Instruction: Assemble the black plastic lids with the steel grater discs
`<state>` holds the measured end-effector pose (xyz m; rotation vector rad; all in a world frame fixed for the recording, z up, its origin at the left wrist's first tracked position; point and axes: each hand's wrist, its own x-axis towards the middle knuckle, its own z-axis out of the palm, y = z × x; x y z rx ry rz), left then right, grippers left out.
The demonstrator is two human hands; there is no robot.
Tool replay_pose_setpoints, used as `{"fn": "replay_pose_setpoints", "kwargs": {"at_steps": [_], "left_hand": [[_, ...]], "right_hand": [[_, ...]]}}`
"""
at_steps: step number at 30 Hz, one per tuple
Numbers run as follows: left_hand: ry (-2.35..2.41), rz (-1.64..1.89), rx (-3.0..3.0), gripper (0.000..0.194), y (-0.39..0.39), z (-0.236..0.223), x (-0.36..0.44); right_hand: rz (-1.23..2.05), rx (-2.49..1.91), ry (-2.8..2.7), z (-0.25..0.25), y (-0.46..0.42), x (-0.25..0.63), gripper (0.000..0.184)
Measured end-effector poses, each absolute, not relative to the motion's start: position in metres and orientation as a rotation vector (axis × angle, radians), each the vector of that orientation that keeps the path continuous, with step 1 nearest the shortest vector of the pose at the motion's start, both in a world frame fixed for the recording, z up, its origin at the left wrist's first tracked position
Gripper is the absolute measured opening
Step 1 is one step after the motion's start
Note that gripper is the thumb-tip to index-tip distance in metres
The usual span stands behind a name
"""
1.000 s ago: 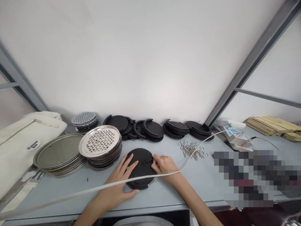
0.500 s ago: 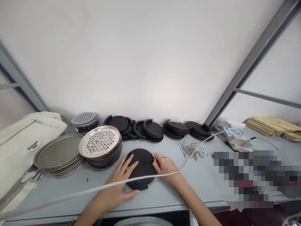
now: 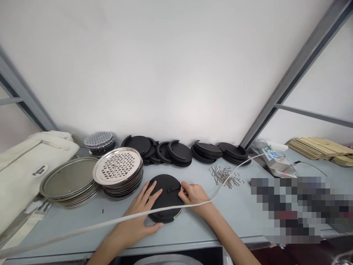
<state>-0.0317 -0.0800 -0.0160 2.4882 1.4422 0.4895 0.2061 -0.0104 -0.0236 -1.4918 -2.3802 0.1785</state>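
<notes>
A round black plate [image 3: 167,184] with a slot near its centre lies flat on the table before me. My left hand [image 3: 137,225] rests on its left side with the fingers spread, the thumb by the near edge. At the plate's right edge, the fingers of my right hand [image 3: 196,195] are pinched together on a small shiny bit of metal, which looks like a wire hook and is mostly hidden. A pale rim shows under the plate's lower right edge. Several bent wire hooks [image 3: 224,176] lie in a loose pile to the right.
A white cable [image 3: 110,222] crosses in front of both hands. Stacked perforated metal discs [image 3: 135,154] and plain metal discs [image 3: 66,180] stand at left, near a cream bag [image 3: 16,176]. More black plates [image 3: 180,151] line the wall. Brown cardboard pieces [image 3: 317,147] lie far right.
My right fingers have shifted very slightly at the plate's edge, and less of the metal piece shows. The left hand and the plate have stayed put.
</notes>
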Motion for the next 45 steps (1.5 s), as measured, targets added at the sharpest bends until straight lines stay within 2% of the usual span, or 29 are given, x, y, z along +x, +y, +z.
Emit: {"fn": "replay_pose_setpoints", "kwargs": {"at_steps": [26, 45], "left_hand": [[1.442, 0.483, 2.487, 0.081, -0.0793, -0.0183, -0.0329], [1.452, 0.446, 2.455, 0.082, -0.0798, -0.0182, -0.0321]], "right_hand": [[0.293, -1.52, -2.339, -0.0196, -0.0101, 0.2038, 0.013], [0.256, -1.495, -2.398, -0.019, -0.0106, 0.2049, 0.012]]}}
